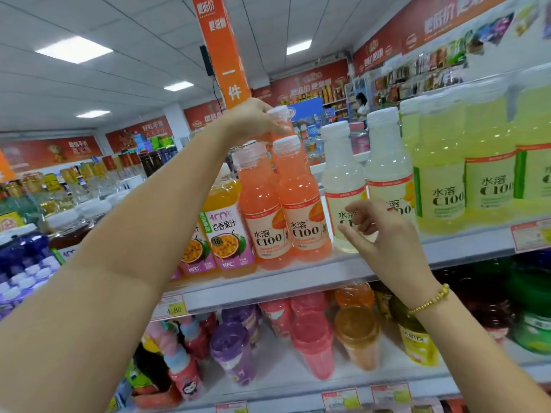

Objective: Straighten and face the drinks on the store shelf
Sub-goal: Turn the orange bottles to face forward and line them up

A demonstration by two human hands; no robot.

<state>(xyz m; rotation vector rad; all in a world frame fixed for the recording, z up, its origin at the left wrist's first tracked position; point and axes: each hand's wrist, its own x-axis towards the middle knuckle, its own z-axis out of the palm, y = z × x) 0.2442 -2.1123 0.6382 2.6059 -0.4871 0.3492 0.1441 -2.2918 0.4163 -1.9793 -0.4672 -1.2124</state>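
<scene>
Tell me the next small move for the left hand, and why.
Probably lower the rear pink bottle into line behind the two front pink bottles. The left hand grips it by the neck, and its cap shows higher than theirs, so it seems lifted; their labels already face outward.

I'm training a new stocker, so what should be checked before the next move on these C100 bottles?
1. Left hand grips the rear pink bottle at its neck: ok.
2. Front pink bottles show their labels outward: ok.
3. Rear pink bottle's label faced: cannot tell, hidden behind them.
4. Right hand holds nothing: ok.
5. Pale bottle label fully outward: cannot tell, right hand covers part.
</scene>
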